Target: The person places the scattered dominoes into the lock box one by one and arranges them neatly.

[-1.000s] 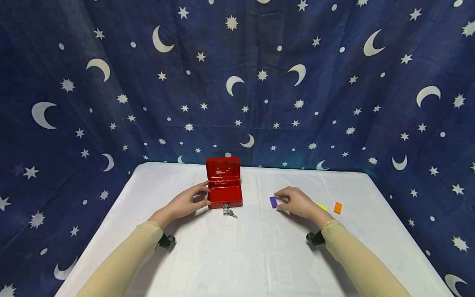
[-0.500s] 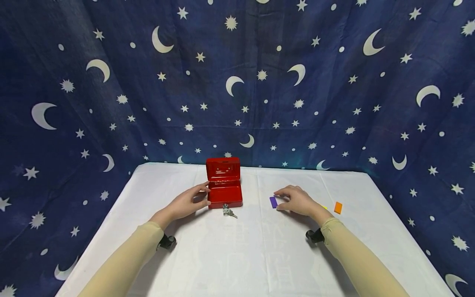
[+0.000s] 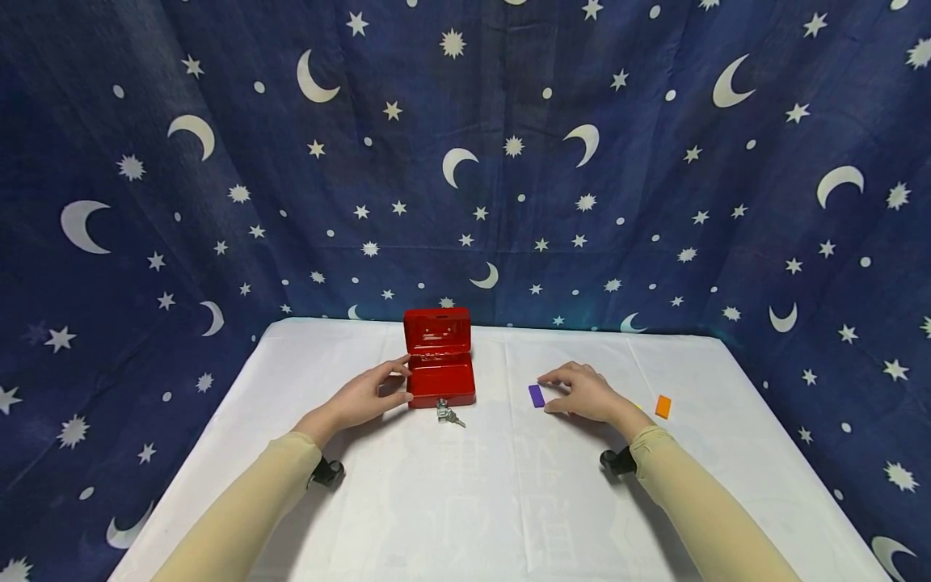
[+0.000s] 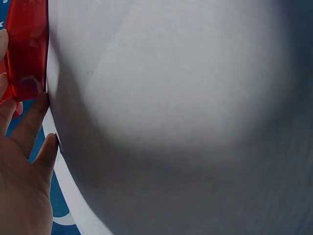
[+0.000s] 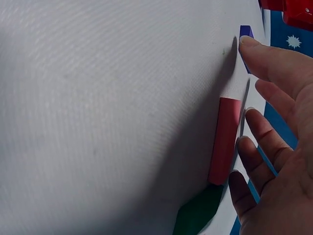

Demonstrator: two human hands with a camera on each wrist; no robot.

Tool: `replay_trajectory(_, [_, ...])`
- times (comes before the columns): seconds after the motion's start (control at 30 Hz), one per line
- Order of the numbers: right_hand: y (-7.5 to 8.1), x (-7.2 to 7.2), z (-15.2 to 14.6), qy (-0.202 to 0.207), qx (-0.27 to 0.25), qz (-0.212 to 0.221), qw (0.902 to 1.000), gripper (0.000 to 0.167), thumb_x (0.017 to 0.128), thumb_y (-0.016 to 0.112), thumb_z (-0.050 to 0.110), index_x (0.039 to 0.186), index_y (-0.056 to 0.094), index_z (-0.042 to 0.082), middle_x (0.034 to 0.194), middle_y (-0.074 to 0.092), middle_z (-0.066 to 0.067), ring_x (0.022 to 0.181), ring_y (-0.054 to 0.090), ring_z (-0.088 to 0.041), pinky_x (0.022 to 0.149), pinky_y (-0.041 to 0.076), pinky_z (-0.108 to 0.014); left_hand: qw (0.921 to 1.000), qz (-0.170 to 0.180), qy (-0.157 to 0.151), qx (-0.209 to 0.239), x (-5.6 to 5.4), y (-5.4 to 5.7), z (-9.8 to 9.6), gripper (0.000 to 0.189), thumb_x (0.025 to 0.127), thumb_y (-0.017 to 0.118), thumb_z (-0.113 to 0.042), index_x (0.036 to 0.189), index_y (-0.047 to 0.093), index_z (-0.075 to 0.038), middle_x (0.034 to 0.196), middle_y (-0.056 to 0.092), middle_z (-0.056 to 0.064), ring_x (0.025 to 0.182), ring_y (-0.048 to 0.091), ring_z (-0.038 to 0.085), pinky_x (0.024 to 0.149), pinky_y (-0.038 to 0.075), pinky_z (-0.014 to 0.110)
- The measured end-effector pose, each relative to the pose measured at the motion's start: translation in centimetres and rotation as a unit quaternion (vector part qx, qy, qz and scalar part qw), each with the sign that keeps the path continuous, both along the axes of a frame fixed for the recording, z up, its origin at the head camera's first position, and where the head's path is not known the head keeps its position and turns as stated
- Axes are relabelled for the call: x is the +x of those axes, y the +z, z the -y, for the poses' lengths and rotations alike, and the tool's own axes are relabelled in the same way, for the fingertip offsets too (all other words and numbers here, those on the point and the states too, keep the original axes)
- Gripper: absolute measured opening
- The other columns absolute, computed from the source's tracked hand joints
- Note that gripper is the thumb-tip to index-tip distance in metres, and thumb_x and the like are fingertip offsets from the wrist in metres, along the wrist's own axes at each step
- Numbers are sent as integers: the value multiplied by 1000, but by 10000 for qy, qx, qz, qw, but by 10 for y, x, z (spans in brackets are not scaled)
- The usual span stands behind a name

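A small red metal cash box stands on the white tabletop with its lid raised and its inside showing bare. My left hand rests along the box's left side, thumb at the front corner and fingers toward the back. Keys hang from the lock at the front. To the right, my right hand hovers low with thumb and index finger spread beside a flat purple block. In the right wrist view the thumb tip overlaps that block. Beneath the palm lie a pinkish-red block and a green block.
An orange block lies right of the right wrist, and a sliver of a yellow block shows behind that wrist. A dark blue curtain with moons and stars hangs behind the white-covered table.
My right hand and wrist have shifted very slightly, covering more of the yellow block. The left hand, cash box and purple block stay in place.
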State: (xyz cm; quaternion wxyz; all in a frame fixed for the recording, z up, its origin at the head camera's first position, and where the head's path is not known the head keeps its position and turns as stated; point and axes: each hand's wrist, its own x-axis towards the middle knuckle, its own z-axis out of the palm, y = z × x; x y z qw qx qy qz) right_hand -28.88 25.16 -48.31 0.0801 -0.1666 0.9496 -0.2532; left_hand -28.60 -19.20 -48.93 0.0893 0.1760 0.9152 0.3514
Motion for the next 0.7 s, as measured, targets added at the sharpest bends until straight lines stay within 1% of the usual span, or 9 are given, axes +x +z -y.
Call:
replay_trajectory(0.17, [-1, -1, 1, -16, -43, 54, 10000, 54, 82, 86, 38, 131, 71, 23, 132, 61, -6, 122, 49, -31, 104, 37, -58, 10000, 11, -64, 75, 0, 0, 2, 47, 93, 73, -47, 132, 59, -24, 164, 34, -10, 143, 45, 24, 114, 36, 57])
replay_trajectory(0.33, [-2, -3, 2, -58, -102, 109, 9999, 54, 81, 87, 39, 130, 71, 25, 129, 61, -3, 120, 49, -29, 103, 36, -57, 9991, 76, -199, 362, 0, -2, 4, 45, 94, 74, -42, 131, 58, -20, 164, 34, -8, 140, 49, 24, 116, 35, 54])
replay_trajectory(0.53, [-1, -3, 5, -133, -77, 244, 9996, 52, 81, 86, 39, 130, 71, 27, 128, 60, -4, 118, 49, -29, 101, 38, -57, 9975, 209, -173, 652, -1, -5, 3, 42, 94, 75, -39, 128, 57, -21, 164, 33, -9, 134, 55, 22, 115, 37, 51])
replay_trajectory(0.7, [0, -2, 6, -192, -116, 323, 9992, 51, 81, 87, 38, 129, 72, 27, 129, 59, -4, 118, 50, -29, 101, 39, -55, 9975, 191, -182, 660, -2, -6, 3, 39, 95, 74, -38, 126, 57, -22, 164, 32, -9, 133, 56, 23, 115, 37, 50])
